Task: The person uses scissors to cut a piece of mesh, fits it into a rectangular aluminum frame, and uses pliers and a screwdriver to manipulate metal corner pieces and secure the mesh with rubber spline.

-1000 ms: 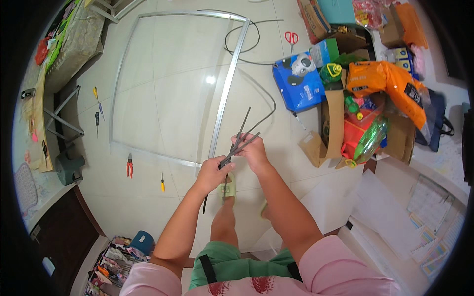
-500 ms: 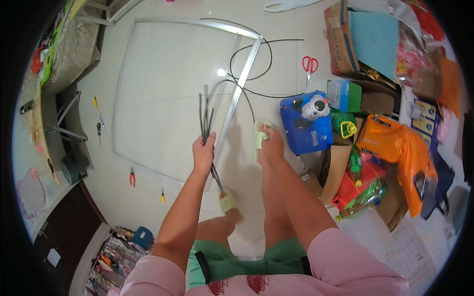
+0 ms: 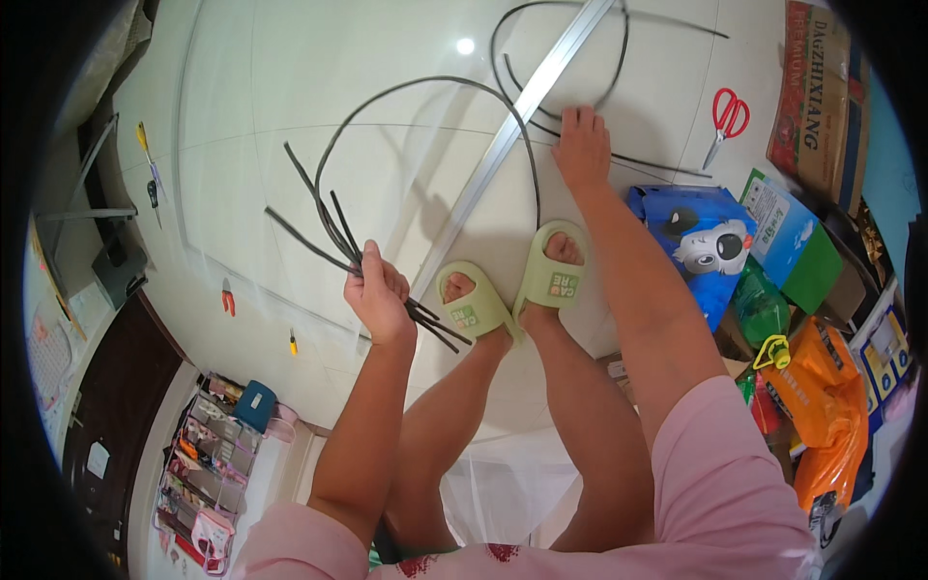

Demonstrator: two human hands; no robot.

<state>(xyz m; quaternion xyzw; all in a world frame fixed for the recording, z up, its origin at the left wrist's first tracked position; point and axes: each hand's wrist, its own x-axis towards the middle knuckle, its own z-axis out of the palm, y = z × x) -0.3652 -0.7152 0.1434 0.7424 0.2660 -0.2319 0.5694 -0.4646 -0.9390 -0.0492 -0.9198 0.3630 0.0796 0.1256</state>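
A bundle of thin black cords (image 3: 333, 232) is gripped in my left hand (image 3: 377, 295), with cut ends sticking out on both sides of the fist. One cord arcs up from it, over a silver metal bar (image 3: 512, 130), and down beside my right slipper. My right hand (image 3: 583, 150) reaches to the floor just right of the bar. Its bent fingers close over a looped black cord (image 3: 623, 58); the fingertips and thumb are partly hidden. The bar edges a large frame with sheer, see-through sheeting lying on the tiles.
Red-handled scissors (image 3: 730, 113) lie right of my right hand. Nearer stand a blue bag with a cartoon dog (image 3: 710, 242), a green bottle (image 3: 761, 304) and boxes. Screwdrivers (image 3: 153, 193) and red-handled pliers (image 3: 227, 298) lie at left. My green slippers (image 3: 546, 275) stand beside the bar.
My right hand has moved forward from beside my right foot to the looped cord. My left hand keeps its bundle, now tilted left. My left foot has come forward, and the view has shifted.
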